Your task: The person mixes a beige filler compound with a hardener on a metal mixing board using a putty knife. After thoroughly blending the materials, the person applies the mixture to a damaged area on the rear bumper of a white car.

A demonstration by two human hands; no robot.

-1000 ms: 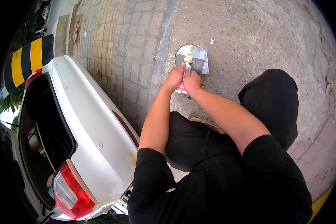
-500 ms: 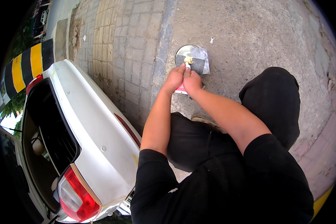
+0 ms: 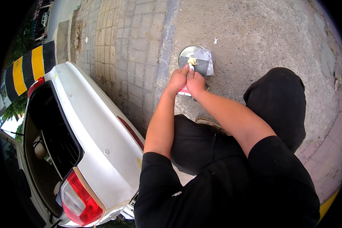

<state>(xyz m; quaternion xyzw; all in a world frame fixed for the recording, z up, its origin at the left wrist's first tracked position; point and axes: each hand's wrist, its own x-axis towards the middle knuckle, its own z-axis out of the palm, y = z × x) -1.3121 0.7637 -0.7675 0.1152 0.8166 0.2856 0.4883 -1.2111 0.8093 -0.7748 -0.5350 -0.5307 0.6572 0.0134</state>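
My left hand (image 3: pixel 178 80) and my right hand (image 3: pixel 196 83) are pressed together, both closed around a squeeze tube (image 3: pixel 191 67). Its white tip points away from me, and a red and white end shows below my palms; the middle of it is hidden by my fingers. Just beyond the tip, a blob of cream-yellow paste (image 3: pixel 192 61) lies on a dark grey flat sheet (image 3: pixel 202 67). That sheet rests over a round metal lid or tin (image 3: pixel 185 50). A lighter grey sheet (image 3: pixel 210 56) sticks out from beneath the dark one on the right.
To my left stands a white car (image 3: pixel 98 125) with its back opening uncovered and a red tail light (image 3: pixel 81 203). Behind it is a black and yellow striped barrier (image 3: pixel 26 66). A small pale ring-shaped piece (image 3: pixel 216 40) lies on the concrete. My bent knee (image 3: pixel 277 102) is at right.
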